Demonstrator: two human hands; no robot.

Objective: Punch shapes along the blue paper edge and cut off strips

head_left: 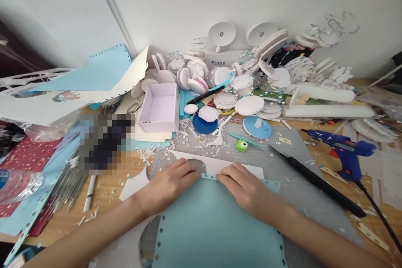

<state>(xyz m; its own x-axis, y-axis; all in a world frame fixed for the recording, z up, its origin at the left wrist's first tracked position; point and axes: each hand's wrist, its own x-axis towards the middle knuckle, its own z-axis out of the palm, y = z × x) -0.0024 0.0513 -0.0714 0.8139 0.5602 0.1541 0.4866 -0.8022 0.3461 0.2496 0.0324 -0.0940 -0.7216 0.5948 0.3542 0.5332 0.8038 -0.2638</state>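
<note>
A light blue paper sheet [213, 222] with punched star holes along its edges lies on a grey cutting mat [282, 163]. My left hand [171, 184] and my right hand [246, 188] both press down on the sheet's far edge, fingers bent and flat along it, fingertips almost meeting in the middle. A white paper sheet [220, 166] with a round cut-out lies just beyond my fingers.
A small green punch [241, 145] sits on the mat. A black pen-like tool [320, 184] and a blue glue gun [342, 150] lie at right. A white open box [160, 106], white and blue discs [249, 104] and paper scraps crowd the back. Paper stacks fill the left.
</note>
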